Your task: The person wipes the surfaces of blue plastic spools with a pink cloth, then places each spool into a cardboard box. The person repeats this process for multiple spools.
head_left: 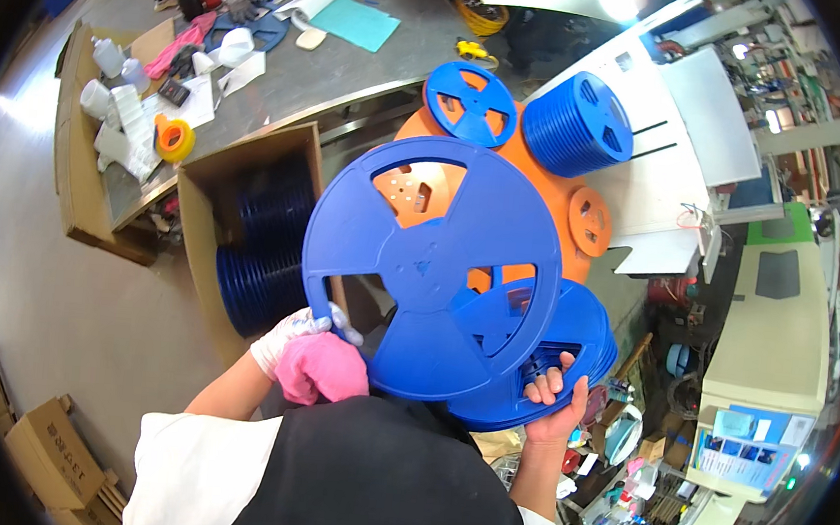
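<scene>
A large blue plastic reel flange (406,311) with wide cut-outs is held tilted in front of me. My left hand (286,336), in a white glove, is closed on its lower left rim. A bunched pink cloth (325,369) is in the same hand. Partly hidden behind the flange is a stack of similar blue reel flanges (596,341). My bare right hand (557,402) grips this stack at its right edge, fingers curled through a cut-out.
An open cardboard box (208,221) at left holds more blue reels (251,284). Ahead, an orange round surface (534,188) carries a small blue reel (446,117) and a ribbed blue stack (564,131). A cluttered metal workbench (366,66) stands at far left.
</scene>
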`<state>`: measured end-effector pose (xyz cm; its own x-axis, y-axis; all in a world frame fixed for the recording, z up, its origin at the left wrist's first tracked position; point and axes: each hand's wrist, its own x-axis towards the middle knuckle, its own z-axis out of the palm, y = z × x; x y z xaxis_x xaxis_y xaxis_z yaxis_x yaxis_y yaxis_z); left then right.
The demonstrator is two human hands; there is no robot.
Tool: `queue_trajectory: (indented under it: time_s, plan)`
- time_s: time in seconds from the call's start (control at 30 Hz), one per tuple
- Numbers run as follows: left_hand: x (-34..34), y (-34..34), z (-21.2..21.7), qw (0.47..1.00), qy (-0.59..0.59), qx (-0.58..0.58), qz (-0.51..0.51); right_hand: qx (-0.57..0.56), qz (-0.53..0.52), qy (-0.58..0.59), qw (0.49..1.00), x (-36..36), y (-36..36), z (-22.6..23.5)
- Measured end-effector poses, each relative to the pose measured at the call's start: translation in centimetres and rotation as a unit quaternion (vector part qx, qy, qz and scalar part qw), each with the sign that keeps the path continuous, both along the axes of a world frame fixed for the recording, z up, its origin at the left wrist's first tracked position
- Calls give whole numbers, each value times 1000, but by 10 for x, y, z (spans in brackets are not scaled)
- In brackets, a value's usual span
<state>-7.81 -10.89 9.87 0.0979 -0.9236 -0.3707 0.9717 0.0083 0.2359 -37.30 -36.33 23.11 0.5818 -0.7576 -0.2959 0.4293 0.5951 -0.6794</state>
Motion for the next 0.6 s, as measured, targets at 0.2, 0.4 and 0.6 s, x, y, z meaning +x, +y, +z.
queue_trajectory:
  time_s: [0.2, 0.4, 0.6]
  plan:
    - [1, 6, -3, 999, 18, 14, 33, 6, 6, 12, 1000, 7, 2, -2]
    - [7, 22, 0, 998, -36, 17, 48, 9, 33, 12, 999, 21, 2, -6]
    - [12, 39, 13, 996, -49, 27, 63, 7, 60, 26, 998, 37, 3, -7]
